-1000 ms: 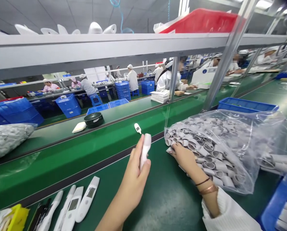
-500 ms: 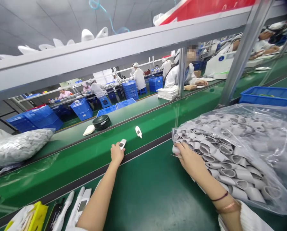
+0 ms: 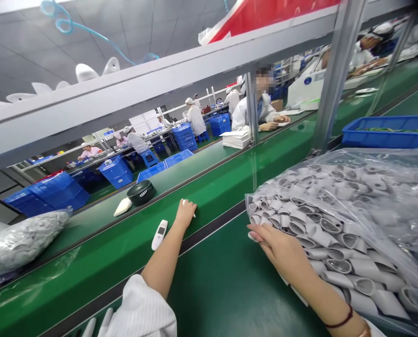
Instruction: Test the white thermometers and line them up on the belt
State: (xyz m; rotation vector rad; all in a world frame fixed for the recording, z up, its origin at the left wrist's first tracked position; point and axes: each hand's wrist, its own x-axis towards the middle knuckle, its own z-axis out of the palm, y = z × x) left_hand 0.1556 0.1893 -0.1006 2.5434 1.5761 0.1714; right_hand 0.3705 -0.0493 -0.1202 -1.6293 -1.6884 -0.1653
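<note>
A white thermometer (image 3: 159, 235) lies on the belt (image 3: 107, 262), just left of the left hand (image 3: 186, 214), its long axis slanting away and rightward, screen end far. That hand is closed on a white piece (image 3: 184, 202), mostly hidden. The right hand (image 3: 282, 250), well apart, bends its fingers beside a bag (image 3: 405, 187) of grey tubes (image 3: 317, 235); whether it grips anything, I cannot tell.

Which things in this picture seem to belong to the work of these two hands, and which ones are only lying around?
Seem part of the work:
white piece, mostly hidden by the left hand
white device with dark display
grey hollow parts, near the right hand

Seem only lying around:
black round grille
blue tray
white stack
</note>
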